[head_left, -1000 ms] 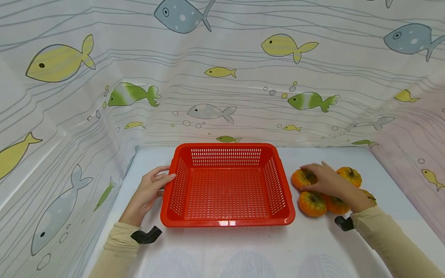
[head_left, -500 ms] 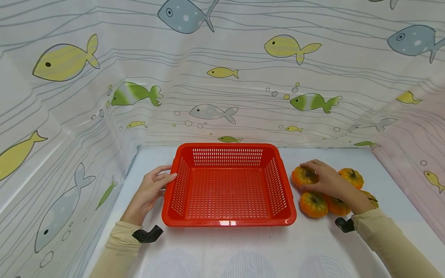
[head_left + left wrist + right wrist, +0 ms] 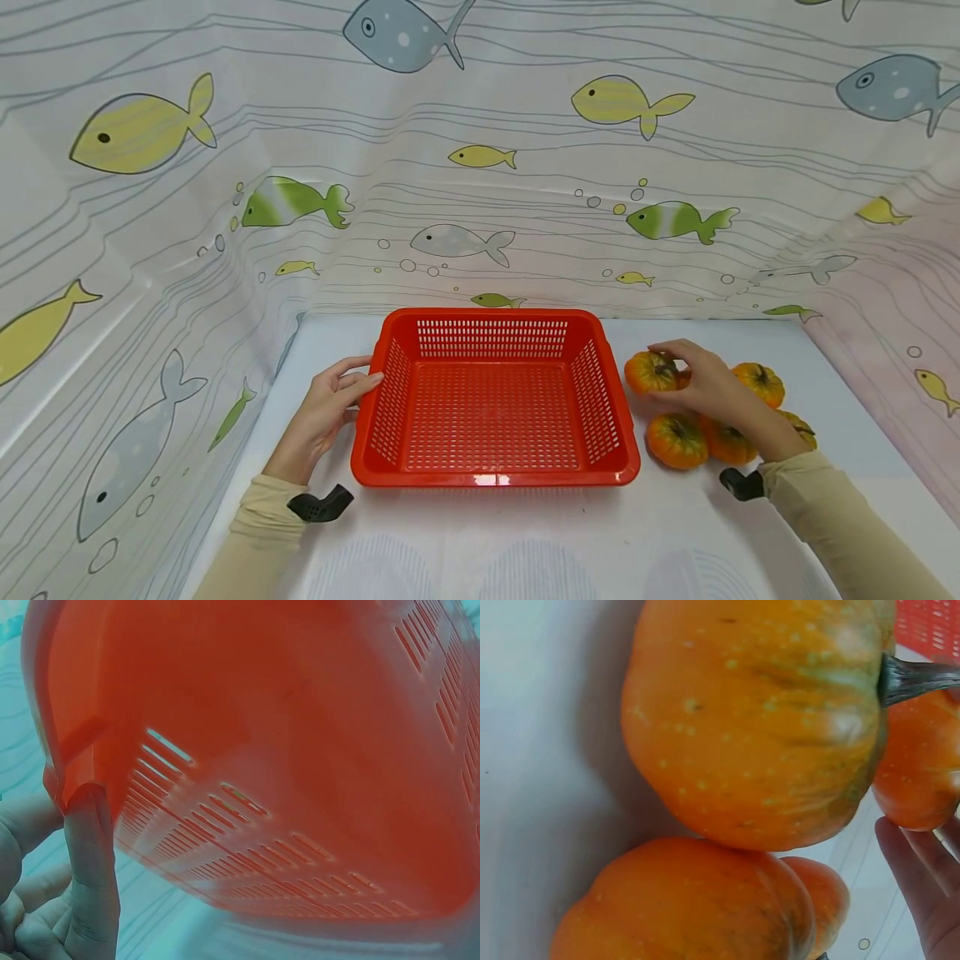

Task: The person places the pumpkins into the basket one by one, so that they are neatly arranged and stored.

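Note:
A red perforated plastic basket (image 3: 491, 480) stands on the white table in the head view. My left hand (image 3: 321, 417) pinches its left rim between thumb and fingers; the left wrist view shows a fingertip (image 3: 91, 825) against the rim. On the right, my right hand (image 3: 701, 383) holds a small orange pumpkin (image 3: 647, 372), fingers and thumb around it. That same pumpkin (image 3: 922, 761) is partly cut off in the right wrist view. Beside and below the hand lie several more pumpkins, one in front (image 3: 677, 441), one behind (image 3: 759, 383). The hand and wrist partly cover some of them.
A curtain with printed fish (image 3: 465, 242) hangs behind and along both sides of the table. White tabletop (image 3: 525, 542) lies in front of the basket. Black devices (image 3: 321, 504) are worn at both wrists.
My right hand has shifted slightly left and away from me with the held pumpkin, towards the basket. My left hand stays at the rim. The head view has shifted a little.

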### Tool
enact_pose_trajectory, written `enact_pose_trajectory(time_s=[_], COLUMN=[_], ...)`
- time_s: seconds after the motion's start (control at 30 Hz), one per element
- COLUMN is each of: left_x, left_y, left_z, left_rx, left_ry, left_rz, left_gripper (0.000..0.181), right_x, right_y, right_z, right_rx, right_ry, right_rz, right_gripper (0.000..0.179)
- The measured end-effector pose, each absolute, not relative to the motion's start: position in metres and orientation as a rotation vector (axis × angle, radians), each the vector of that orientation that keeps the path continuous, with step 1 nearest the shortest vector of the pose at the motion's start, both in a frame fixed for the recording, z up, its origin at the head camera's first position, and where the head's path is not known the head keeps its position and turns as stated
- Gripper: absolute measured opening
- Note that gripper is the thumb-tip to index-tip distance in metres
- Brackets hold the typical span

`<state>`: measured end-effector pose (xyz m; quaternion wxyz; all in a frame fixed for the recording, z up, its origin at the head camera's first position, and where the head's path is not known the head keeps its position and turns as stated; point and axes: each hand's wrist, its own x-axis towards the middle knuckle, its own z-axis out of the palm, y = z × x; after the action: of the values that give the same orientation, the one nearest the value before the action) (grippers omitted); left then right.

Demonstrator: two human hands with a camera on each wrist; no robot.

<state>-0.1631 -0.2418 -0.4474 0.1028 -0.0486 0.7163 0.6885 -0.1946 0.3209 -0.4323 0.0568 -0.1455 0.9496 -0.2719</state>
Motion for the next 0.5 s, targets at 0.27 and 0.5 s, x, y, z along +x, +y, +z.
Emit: enact_pose_trajectory(time_s=[0.27, 0.5], left_x=[-0.162, -0.162], left_y=[-0.242, -0.243], left_z=[-0.446, -0.447], left_rx=[-0.130, -0.121], left_ry=[2.094, 2.082], left_rz=[2.043, 2.054], left_gripper=[0.061, 0.060], right_x=[-0.193, -0.191], right_y=[0.322, 0.318], right_z=[-0.427, -0.416], right_rx=[-0.435, -0.433], right_ry=[2.880, 2.883], right_rz=[-0.862, -0.931], right_gripper=[0.086, 0.083])
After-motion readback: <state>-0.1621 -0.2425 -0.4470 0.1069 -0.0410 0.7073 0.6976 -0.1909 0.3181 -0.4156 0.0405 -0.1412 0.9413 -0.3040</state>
